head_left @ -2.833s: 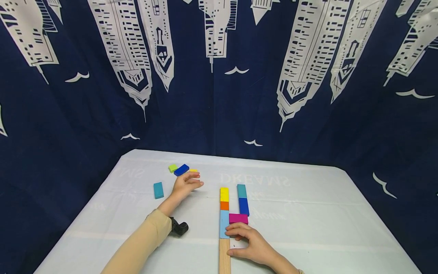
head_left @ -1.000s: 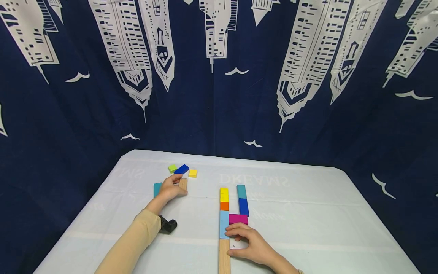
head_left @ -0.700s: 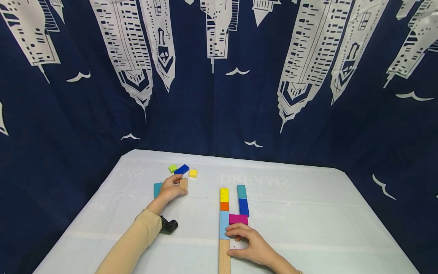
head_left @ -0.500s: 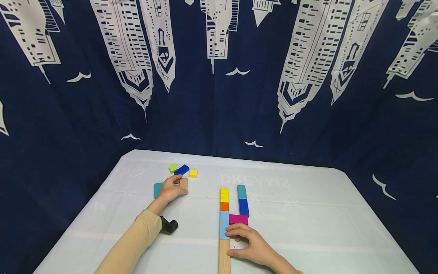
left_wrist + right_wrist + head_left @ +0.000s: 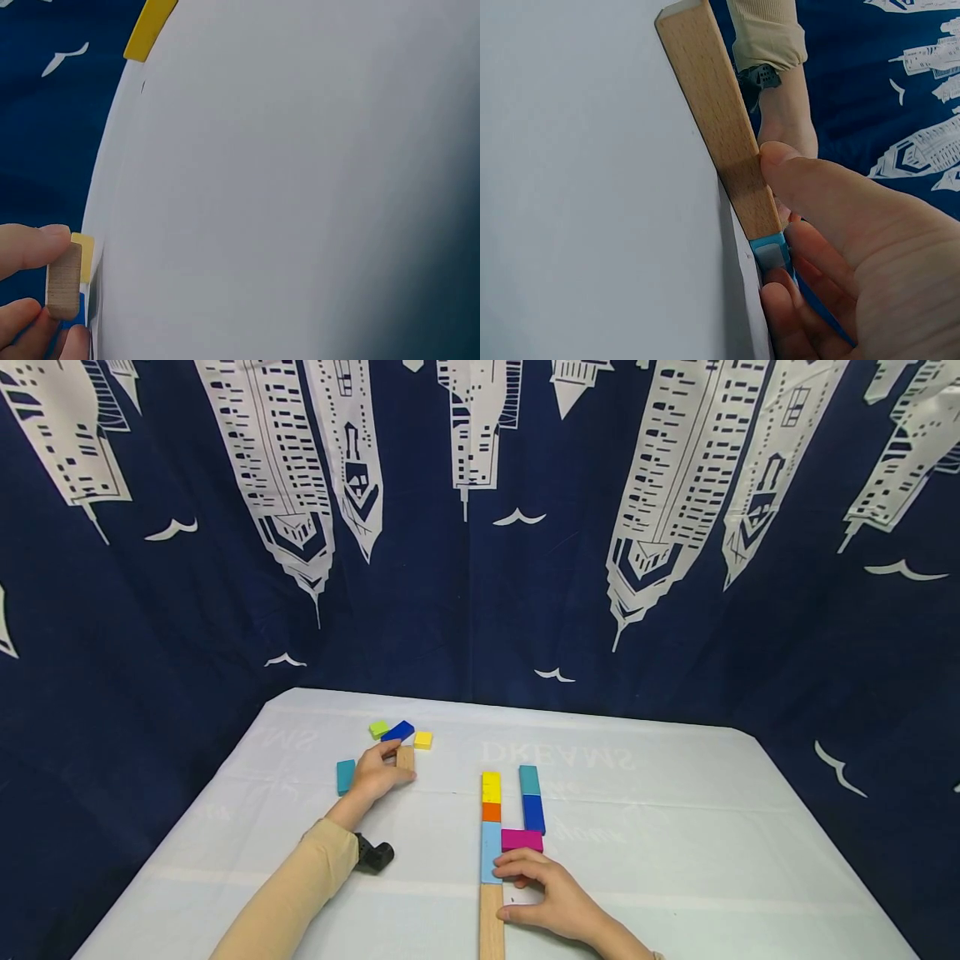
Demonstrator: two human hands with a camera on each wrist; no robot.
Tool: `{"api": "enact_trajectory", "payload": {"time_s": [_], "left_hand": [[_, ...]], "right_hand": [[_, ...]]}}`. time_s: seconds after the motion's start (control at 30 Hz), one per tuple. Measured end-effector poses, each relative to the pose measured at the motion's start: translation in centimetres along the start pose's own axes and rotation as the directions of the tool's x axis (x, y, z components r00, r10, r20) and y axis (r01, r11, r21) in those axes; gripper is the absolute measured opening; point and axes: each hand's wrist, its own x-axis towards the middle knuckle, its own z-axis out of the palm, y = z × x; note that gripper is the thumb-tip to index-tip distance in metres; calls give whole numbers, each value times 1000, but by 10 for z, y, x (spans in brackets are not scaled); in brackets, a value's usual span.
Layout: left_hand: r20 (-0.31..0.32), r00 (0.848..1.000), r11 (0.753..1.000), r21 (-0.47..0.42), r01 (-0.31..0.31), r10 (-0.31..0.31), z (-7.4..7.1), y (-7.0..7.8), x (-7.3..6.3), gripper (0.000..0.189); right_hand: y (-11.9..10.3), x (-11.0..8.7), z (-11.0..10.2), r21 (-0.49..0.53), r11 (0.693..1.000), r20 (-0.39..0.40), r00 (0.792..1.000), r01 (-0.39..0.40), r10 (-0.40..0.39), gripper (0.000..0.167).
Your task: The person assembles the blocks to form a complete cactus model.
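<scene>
In the head view my left hand point(image 5: 378, 774) pinches a plain wooden block point(image 5: 405, 758) at the table's left side. Thumb and fingers grip this block in the left wrist view too, where its end grain point(image 5: 64, 281) faces the camera. My right hand point(image 5: 551, 897) rests beside a straight row of blocks. Its fingertips touch the light blue block point(image 5: 491, 852), and its thumb touches the long wooden block point(image 5: 492, 922). An orange block point(image 5: 491, 812) and a yellow block point(image 5: 491, 787) continue the row. A magenta block point(image 5: 522, 840) lies against the light blue block's right side.
Right of the row lie a teal block point(image 5: 528, 780) and a blue block point(image 5: 533, 814), end to end. Near my left hand are another teal block point(image 5: 345, 777), a lime green block point(image 5: 378, 729), a dark blue block point(image 5: 398, 731) and a small yellow block point(image 5: 423, 740).
My left hand reached out with straighter fingers earlier, then drew back left and took hold of the wooden block. It has since shifted slightly right and away with it. My right hand stays put.
</scene>
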Motion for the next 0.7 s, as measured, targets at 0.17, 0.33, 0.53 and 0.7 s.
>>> {"api": "enact_trajectory", "payload": {"time_s": [0.17,0.33,0.53,0.7], "left_hand": [[16,1000,999,-43,-16,17,6,5,1,72],[26,999,995,-92,-43,46,16,12,1,71],[44,996,991,-108,-76,81,31,22,2,71],[56,995,990,-122,-73,80,45,31,2,71]], "right_hand": [[-1,0,0,1,1000,3,1000,-11,11,36],[-1,1,-1,-5,1000,2,1000,-14,14,36],[-1,1,-1,-7,1000,1,1000,-13,13,36],[-2,1,-1,-4,1000,6,1000,-9,9,36]]}}
